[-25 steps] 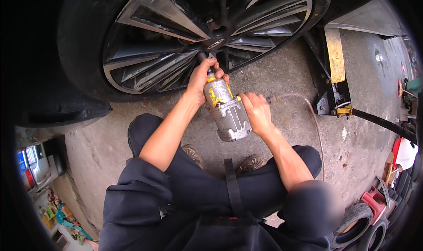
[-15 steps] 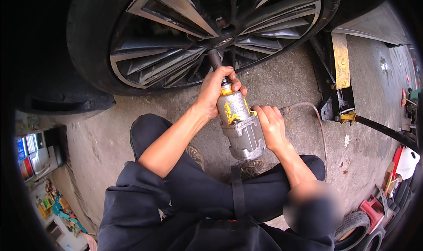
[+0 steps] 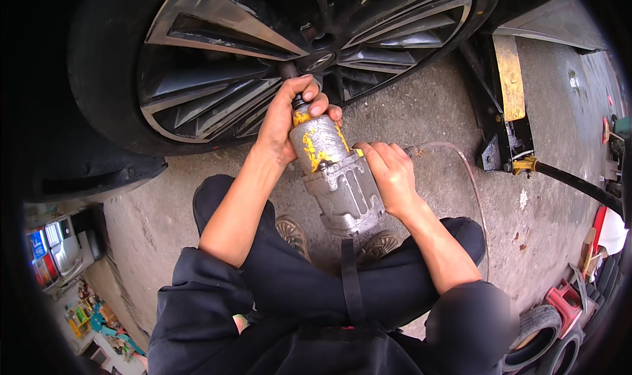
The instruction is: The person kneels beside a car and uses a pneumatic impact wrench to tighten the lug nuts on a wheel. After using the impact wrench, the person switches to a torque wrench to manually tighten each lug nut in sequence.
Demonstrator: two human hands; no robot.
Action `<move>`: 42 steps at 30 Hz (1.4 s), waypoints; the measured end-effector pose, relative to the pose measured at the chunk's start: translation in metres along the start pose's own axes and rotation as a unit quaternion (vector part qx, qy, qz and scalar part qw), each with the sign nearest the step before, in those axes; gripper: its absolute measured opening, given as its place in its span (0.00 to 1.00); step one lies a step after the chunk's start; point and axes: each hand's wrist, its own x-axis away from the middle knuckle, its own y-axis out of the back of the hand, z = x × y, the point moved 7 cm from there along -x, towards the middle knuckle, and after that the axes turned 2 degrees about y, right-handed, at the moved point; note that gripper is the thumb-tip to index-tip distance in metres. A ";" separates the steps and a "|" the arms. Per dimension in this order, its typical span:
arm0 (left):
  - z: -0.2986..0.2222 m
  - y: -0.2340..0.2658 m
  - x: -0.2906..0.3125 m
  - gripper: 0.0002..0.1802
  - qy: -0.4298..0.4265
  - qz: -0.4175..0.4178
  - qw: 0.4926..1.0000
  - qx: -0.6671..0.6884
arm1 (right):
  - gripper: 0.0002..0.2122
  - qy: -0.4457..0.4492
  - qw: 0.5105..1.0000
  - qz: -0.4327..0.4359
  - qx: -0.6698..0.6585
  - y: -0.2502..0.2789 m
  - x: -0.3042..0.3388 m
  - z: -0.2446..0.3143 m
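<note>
A worn silver and yellow air impact wrench (image 3: 336,171) is held in both hands before a car wheel (image 3: 227,95). My left hand (image 3: 289,115) wraps round its nose, just behind the dark socket (image 3: 288,71). That socket reaches into the wheel beside the centre cap (image 3: 318,62); its tip is hidden among the spokes. My right hand (image 3: 388,174) grips the handle at the tool's right side, fingers closed, most of the handle covered. From there an air hose (image 3: 454,150) curves right and down to the floor.
A black lift post with a yellow plate (image 3: 510,79) stands right of the wheel, with a black bar (image 3: 579,189) running from it. Old tyres (image 3: 536,335) and a red stool (image 3: 564,300) lie at lower right. Shelves with bottles and tools (image 3: 85,312) are at lower left.
The impact wrench and both hands have shifted left and slightly up, and the socket now sits at a different place on the wheel, left of the centre cap. The view has shifted a little too.
</note>
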 end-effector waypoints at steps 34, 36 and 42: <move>0.023 0.005 0.002 0.15 -0.022 0.030 0.999 0.005 | 0.23 -0.047 0.998 0.023 -0.041 -0.006 0.031 0.000; 0.038 -0.017 0.001 0.16 -0.016 0.027 0.999 -0.031 | 0.23 -0.041 0.999 -0.014 -0.020 0.008 0.041 -0.001; 0.040 -0.062 -0.035 0.17 -0.027 0.083 0.996 0.000 | 0.17 -0.019 0.998 -0.067 -0.005 0.026 0.048 -0.032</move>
